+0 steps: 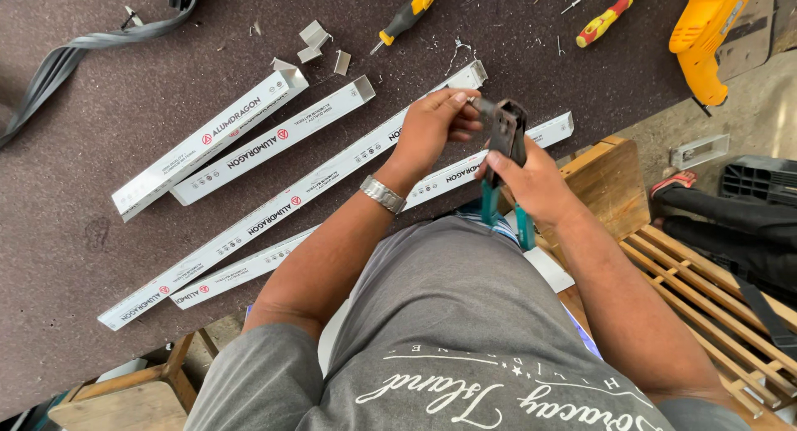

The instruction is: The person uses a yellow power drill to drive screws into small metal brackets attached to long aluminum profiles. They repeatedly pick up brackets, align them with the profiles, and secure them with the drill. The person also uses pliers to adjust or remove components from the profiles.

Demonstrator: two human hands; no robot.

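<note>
Head view: right hand (531,182) is wrapped around teal-handled pliers (504,149), a rigid, fairly heavy tool best held by its handles; left hand (436,124) pinches a small metal piece (475,105) at the tool's head.

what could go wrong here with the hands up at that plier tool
1. The left hand has its fingertips right at the head of the pliers that the right hand grips; a squeeze could pinch them.
2. The cut ends of the white metal channels and the small offcuts on the table look sharp and could nick a hand or forearm.
</note>
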